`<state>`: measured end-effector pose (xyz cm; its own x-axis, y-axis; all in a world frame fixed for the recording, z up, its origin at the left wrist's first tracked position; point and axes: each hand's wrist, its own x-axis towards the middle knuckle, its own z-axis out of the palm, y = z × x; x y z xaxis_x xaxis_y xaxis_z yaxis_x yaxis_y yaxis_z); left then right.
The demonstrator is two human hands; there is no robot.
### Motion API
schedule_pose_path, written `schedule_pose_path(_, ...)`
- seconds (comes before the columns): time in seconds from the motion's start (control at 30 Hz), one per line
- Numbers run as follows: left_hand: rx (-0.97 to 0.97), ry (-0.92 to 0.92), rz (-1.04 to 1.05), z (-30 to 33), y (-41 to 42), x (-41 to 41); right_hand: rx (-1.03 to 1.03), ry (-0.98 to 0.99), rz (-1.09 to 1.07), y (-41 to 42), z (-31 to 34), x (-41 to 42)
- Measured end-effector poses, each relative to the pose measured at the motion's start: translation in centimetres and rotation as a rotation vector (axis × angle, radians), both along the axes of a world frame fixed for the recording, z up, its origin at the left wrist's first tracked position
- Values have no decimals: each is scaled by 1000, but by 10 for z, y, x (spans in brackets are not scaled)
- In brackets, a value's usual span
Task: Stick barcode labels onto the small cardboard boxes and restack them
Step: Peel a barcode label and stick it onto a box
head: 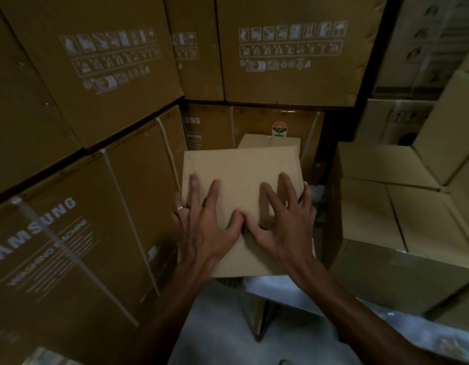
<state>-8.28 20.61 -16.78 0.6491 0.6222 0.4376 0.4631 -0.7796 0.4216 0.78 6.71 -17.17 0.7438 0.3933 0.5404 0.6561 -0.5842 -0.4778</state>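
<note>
A small plain cardboard box [241, 167] sits in the middle of the view with its bare top facing me. My left hand [207, 222] lies spread on the top's left half, and its ringed finger and little finger reach down over the left side. Spread on the right half is my right hand [283, 222], whose outer fingers hang over the right edge. The two thumbs meet at the middle. No barcode label shows on this box. A second small box [270, 140] stands just behind it, partly hidden.
Tall washing machine cartons [70, 233] wall in the left and the back [294, 61]. Stacked small cardboard boxes [386, 201] stand close on the right. Pale floor [222, 325] shows below my forearms, with a carton edge [257, 312] under the held box.
</note>
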Motion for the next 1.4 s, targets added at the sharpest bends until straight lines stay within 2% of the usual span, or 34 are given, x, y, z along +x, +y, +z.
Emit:
schedule_pose_path(0.4, 176, -288, -143, 59, -20, 53, 191, -347, -115, -29, 56, 44)
schedule_pose_path(0.53, 224, -389, -240, 74, -40, 96, 216, -409, -178, -54, 65, 80)
schedule_pose_path(0.87, 297, -487, -363, 104, -97, 239, 230, -543, -284, -118, 77, 209)
schedule_pose_path(1.1, 364, -617, -474, 87, -130, 315, 265, -751, -307, -160, 78, 286)
schedule_pose_path(1.27, 427, -577, -593, 50, -141, 362, 237, -809, -333, -189, 50, 334)
schedule_pose_path(1.4, 391, -482, -623, 10, -153, 392, 212, -721, -354, -207, 23, 357)
